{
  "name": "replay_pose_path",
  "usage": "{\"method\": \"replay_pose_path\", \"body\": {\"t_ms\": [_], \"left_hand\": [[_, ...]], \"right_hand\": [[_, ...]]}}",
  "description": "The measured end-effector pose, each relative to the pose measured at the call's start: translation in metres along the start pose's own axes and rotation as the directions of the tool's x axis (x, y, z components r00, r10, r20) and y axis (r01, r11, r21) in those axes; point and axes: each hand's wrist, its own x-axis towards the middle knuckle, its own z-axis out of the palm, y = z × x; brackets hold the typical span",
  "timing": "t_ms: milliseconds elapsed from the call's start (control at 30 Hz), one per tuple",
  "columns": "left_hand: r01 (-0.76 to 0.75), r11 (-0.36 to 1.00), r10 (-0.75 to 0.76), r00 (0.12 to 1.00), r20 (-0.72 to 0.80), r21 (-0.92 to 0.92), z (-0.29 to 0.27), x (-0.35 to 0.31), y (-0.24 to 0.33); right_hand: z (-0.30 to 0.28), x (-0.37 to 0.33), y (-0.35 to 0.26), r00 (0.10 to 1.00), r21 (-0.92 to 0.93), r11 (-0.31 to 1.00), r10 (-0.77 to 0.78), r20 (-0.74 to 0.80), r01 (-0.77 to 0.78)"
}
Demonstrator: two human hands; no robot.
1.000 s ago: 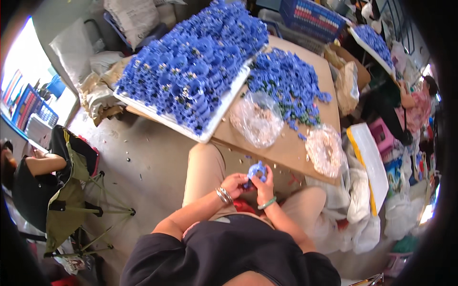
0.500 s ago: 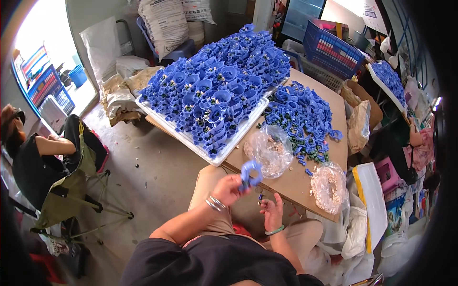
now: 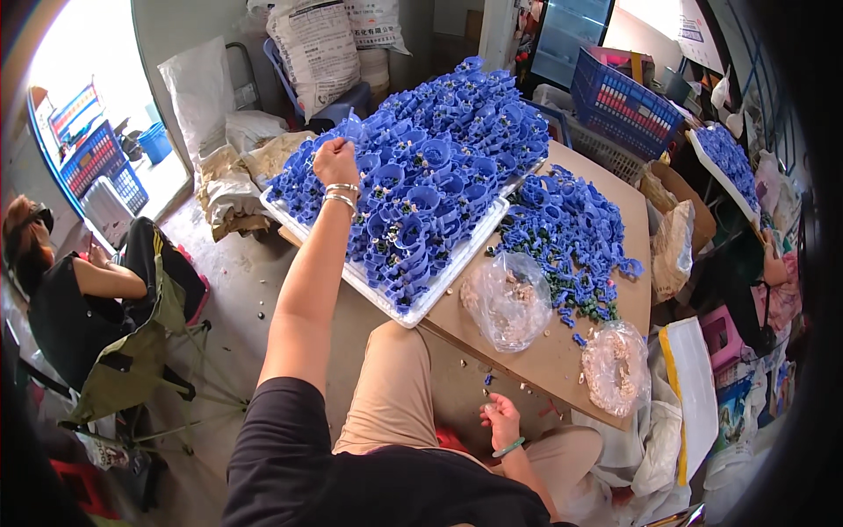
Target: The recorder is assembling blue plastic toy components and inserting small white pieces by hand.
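Note:
My left hand (image 3: pixel 335 162) is stretched out over the far left side of a white tray (image 3: pixel 407 318) stacked high with blue plastic ring-shaped parts (image 3: pixel 421 198). Its fingers are closed around a blue plastic ring (image 3: pixel 353 129), which meets the stack and is partly hidden against it. Two silver bangles circle that wrist. Near my lap, below the table's front edge, my right hand (image 3: pixel 502 422) hangs with loosely bent fingers apart and nothing visible in them. A green bangle is on its wrist.
A heap of loose blue parts (image 3: pixel 575 233) lies on the brown table (image 3: pixel 628 189), beside two clear bags of small beige pieces (image 3: pixel 507 303) (image 3: pixel 616 369). Left of me a person sits on a folding chair (image 3: pixel 132 351). Blue crates (image 3: pixel 623 97) and white sacks (image 3: pixel 312 53) stand behind the table.
My left hand has carried the blue ring from in front of the table forward and left onto the stack in the tray. My right hand has dropped slightly toward my lap.

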Motion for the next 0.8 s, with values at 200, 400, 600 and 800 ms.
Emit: {"method": "replay_pose_path", "body": {"t_ms": [200, 400, 600, 800], "left_hand": [[-0.220, 0.918, 0.210, 0.975, 0.066, 0.329, 0.004, 0.001, -0.027], [-0.295, 0.889, 0.290, 0.955, 0.070, 0.349, 0.001, 0.003, -0.037], [-0.313, 0.869, 0.262, 0.948, 0.180, 0.384, -0.002, 0.006, -0.051], [-0.274, 0.899, 0.224, 0.958, 0.180, 0.341, -0.008, 0.000, -0.047]], "right_hand": [[-0.007, 0.004, 0.002, 0.999, -0.058, 0.998, -0.019, -0.042, 0.016], [-0.008, 0.004, 0.007, 0.999, -0.066, 0.998, 0.013, -0.034, -0.015], [-0.006, 0.004, 0.010, 0.999, -0.091, 0.995, 0.037, -0.029, -0.040], [-0.006, 0.008, 0.006, 0.999, -0.084, 0.996, 0.031, -0.013, -0.032]]}}
